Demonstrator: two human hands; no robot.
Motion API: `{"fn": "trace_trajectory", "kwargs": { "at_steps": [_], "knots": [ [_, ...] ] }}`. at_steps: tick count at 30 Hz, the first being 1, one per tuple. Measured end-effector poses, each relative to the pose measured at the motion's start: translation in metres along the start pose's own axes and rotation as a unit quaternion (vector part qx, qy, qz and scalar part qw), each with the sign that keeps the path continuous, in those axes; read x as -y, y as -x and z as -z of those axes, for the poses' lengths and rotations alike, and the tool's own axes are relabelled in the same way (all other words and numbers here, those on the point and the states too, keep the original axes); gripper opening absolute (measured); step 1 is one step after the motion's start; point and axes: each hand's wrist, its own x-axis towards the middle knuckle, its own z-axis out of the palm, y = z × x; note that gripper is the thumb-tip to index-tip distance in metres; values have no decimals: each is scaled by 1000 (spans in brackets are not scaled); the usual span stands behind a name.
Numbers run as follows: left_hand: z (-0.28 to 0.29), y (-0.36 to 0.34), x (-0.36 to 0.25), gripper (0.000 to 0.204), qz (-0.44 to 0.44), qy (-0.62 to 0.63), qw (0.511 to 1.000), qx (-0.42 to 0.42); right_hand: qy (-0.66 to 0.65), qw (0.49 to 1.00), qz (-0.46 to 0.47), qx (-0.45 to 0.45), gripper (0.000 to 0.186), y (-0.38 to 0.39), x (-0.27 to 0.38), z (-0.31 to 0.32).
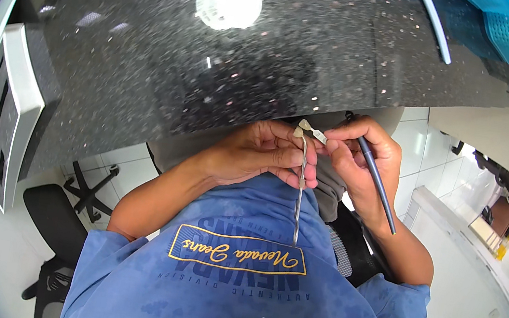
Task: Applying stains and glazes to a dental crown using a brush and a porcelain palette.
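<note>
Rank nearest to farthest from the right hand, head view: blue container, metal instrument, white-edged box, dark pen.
1. Dark pen: in the right hand.
2. Metal instrument: just left, in the left hand.
3. Blue container: upper right.
4. White-edged box: far left.

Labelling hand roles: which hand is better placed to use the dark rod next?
Probably the right hand: it holds the dark rod, though also a white tab; the left hand holds a metal tool.

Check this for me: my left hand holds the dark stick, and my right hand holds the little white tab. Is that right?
Not quite: the head view shows the dark stick in your right hand, not your left hand. The right does hold the white tab.
</note>
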Motion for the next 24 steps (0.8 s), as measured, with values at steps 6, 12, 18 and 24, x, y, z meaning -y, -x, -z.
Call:
{"fn": "trace_trajectory", "kwargs": {
  "at_steps": [6, 12, 18, 24],
  "knots": [
    [-6, -8, -7, 28, 29, 27, 999, 17, -20, 999, 30, -25, 8, 7, 4, 5],
    [-12, -20, -12, 25, 62, 19, 998, 26, -32, 998, 35, -43, 8, 13, 7, 14],
    [-18, -32, -13, 20, 66, 37, 995, 58, -43, 995, 46, -77, 8, 20, 7, 20],
    [-24, -39, -18, 17, 94, 12, 994, 50, -36, 992, 57, -106, 8, 26, 6, 23]
  ]
}}
